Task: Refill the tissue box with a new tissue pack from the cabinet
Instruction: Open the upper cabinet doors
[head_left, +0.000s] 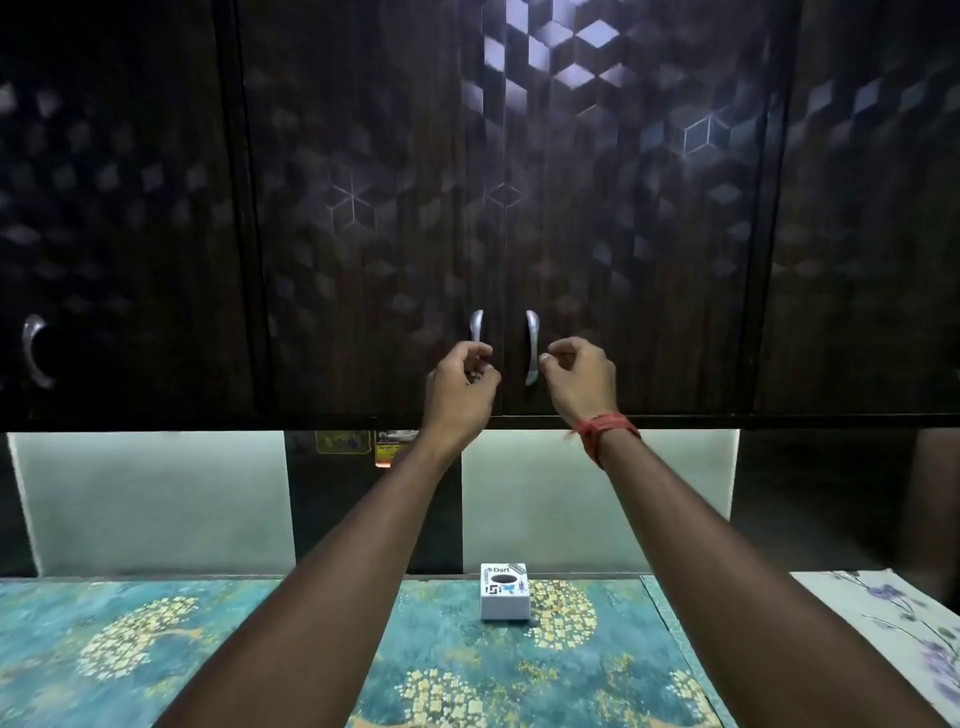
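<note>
The dark overhead cabinet (623, 234) has both middle doors closed. My left hand (460, 389) is curled around the lower part of the left silver handle (476, 325). My right hand (579, 376) hovers just right of the right silver handle (531, 345), fingers half curled, fingertips close to the handle but not around it. Below, a small white tissue box (504, 597) with a dark oval opening on top stands on the teal patterned counter (597, 665), between my forearms. No tissue pack is visible.
Another closed cabinet door with a curved silver handle (34, 351) is at the far left. A pale panel (156, 499) backs the counter. A white floral mat (893, 618) lies at the right end of the counter.
</note>
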